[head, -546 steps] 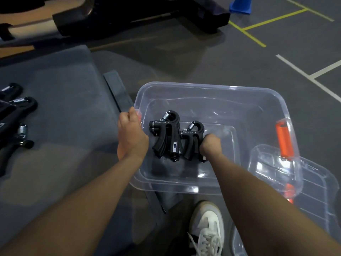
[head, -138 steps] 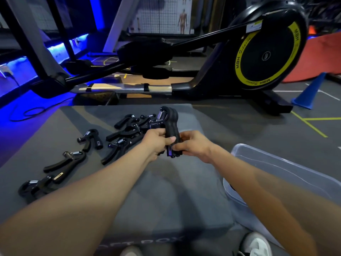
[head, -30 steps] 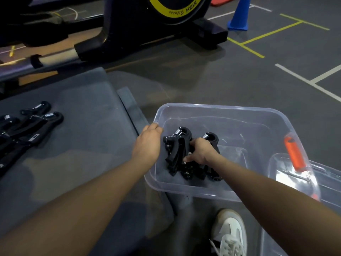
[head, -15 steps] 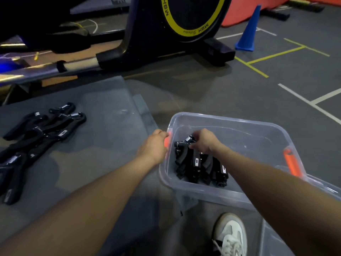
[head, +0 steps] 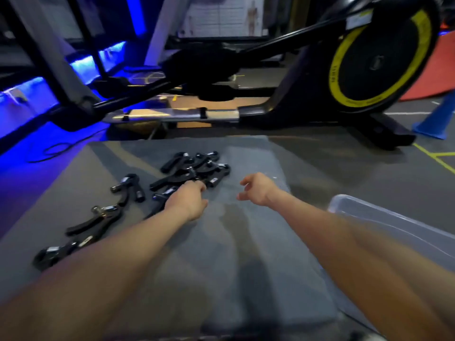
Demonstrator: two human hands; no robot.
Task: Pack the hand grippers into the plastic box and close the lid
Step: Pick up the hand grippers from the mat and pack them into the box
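gym floor, grey mat [head: 246,242] underfoot, elliptical machine [head: 320,77] and blue cone [head: 435,121] behind.

half a second earlier: right hand down in the plastic box, settling a batch of grippers, left hand steadying the rim. then: both hands out of the box, back over the mat, view swung up and left. meant one more batch delivered, next batch begun. lid not in view, closing well off yet.

plastic box [head: 394,225] low at the right edge of the mat, only its near rim and wall showing (contents out of frame).

hand grippers [head: 194,168] heaped near the mat's far side, more strung out loose toward the left: one gripper [head: 129,187] alone, another [head: 98,219] below it, one more [head: 56,252] nearest the left forearm.

left hand [head: 188,201] stretched forward, knuckles up, fingertips touching the near edge of the heap, fingers curling but not clamped on anything clearly; blur too heavy to say more.

right hand [head: 257,189] just beside the heap, apart from it, empty, fingers loosely spread and half curled, wrist raised off the mat.

likely next: gather a handful with both hands.
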